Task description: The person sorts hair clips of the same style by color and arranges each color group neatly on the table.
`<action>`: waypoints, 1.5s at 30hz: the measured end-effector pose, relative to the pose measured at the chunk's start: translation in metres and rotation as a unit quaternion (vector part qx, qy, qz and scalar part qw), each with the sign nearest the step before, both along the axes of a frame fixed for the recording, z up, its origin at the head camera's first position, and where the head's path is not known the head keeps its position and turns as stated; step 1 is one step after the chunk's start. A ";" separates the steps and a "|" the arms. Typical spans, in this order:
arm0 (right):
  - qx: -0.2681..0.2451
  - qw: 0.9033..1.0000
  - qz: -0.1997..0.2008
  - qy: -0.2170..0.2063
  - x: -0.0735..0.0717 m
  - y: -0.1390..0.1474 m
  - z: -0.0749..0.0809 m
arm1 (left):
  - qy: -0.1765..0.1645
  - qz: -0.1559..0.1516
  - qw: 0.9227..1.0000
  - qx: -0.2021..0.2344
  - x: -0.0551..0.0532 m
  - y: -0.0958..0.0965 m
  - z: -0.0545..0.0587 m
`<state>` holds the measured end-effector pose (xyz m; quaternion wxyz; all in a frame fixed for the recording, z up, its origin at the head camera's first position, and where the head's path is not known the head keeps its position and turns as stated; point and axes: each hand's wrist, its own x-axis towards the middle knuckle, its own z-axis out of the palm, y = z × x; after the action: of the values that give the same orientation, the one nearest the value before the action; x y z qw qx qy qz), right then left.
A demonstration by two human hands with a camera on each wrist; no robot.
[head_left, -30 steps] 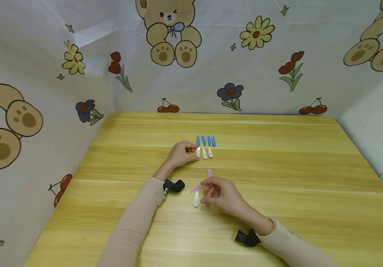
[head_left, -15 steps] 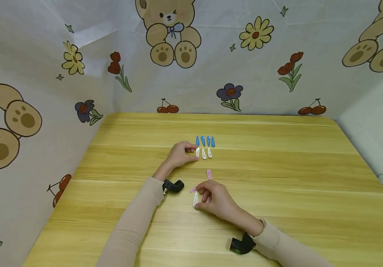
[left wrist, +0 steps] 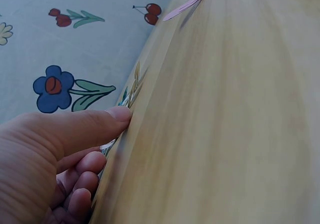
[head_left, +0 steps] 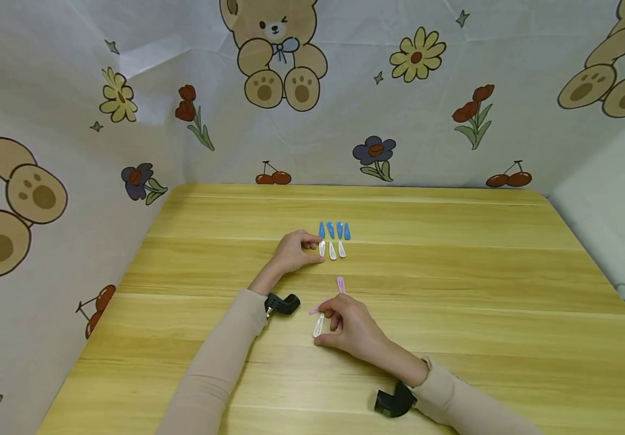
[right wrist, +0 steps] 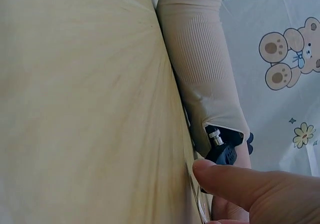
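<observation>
"Where do you see the white clip (head_left: 318, 326)?"

"On my screen it is near the middle of the table (head_left: 481, 290), tilted, its ends pinched between thumb and forefinger of the right hand (head_left: 355, 326). Whether it touches the wood, I cannot tell."

"And the left hand (head_left: 295, 251)?"

"It pinches the leftmost white clip (head_left: 321, 249) of a row of three, also at the ends. How would you guide the right one?"

"I would ask for a light pinch and a small lift before any sliding, because two pink clips (head_left: 341, 284) lie close by its fingers, one partly covered."

"Is there room?"

"I judge yes, mostly to the right, where the wood runs wide. The far edge is beyond the blue clips (head_left: 340, 230). On the left, the black wrist camera (head_left: 284, 304) could be bumped."
</observation>
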<state>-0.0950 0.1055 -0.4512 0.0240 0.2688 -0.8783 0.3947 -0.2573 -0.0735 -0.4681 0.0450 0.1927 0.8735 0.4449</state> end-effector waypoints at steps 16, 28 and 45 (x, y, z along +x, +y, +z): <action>0.033 0.999 -0.028 0.018 0.001 -0.002 0.001 | 0.000 -0.001 1.000 0.004 0.001 -0.001 0.002; 0.044 0.999 -0.017 0.020 0.002 -0.004 -0.001 | -0.003 0.001 1.000 0.004 0.002 -0.002 0.001; 0.044 0.998 -0.033 0.022 0.004 -0.004 0.002 | -0.004 -0.001 1.000 -0.002 0.002 0.000 0.002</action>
<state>-0.0908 0.1014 -0.4496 0.0443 0.2494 -0.9023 0.3487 -0.2556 -0.0736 -0.4661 0.0492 0.1923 0.8738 0.4439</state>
